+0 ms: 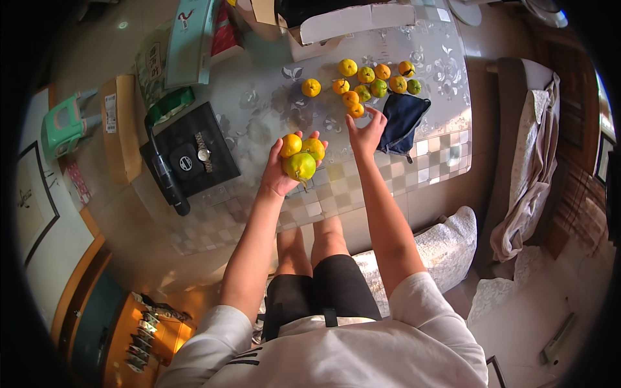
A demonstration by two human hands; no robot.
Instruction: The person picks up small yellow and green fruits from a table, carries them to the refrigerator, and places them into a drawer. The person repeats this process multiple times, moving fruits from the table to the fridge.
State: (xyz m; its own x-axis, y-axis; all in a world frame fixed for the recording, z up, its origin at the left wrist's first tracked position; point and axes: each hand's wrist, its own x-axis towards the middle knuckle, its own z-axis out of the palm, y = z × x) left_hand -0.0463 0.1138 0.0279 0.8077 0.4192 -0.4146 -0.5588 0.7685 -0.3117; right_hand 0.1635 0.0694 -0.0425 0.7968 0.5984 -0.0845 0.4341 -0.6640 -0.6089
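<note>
Cupped in the left hand, three small, round, yellow-green citrus fruits look light, firm yet bruisable, best cradled around their sides; the right hand, fingers parted, hovers beside round orange citrus fruits on the grey flower-patterned desk.

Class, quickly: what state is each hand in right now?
Left hand: cupped, holding three citrus fruits.
Right hand: open, at an orange fruit on the table; contact cannot be told.
</note>
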